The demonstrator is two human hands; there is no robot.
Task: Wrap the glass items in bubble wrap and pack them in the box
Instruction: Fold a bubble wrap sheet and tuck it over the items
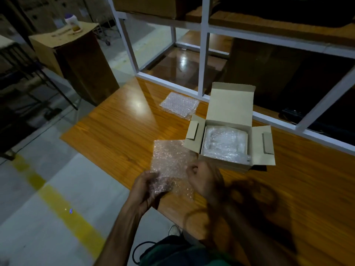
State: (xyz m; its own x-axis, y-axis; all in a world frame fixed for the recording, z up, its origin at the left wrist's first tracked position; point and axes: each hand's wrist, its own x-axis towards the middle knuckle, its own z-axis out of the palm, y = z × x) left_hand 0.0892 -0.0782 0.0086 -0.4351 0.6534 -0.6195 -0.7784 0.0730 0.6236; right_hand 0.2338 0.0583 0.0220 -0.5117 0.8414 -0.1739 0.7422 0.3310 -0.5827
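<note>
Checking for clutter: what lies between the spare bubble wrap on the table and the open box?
Only bare table separates the spare bubble wrap from the box, in the head view.

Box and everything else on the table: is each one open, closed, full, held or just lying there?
Box: open, flaps spread, bubble-wrapped bundle inside.
Bubble wrap sheet: held up by both hands.
Spare bubble wrap: lying flat on table.
Left hand: gripping sheet.
Right hand: pinching sheet's edge.

A clear bubble-wrap sheet (169, 162) is held above the desk edge. At its two o'clock stands the open cardboard box (229, 127), a wrapped bundle (224, 144) inside. Another sheet (179, 105) lies flat at twelve o'clock.
</note>
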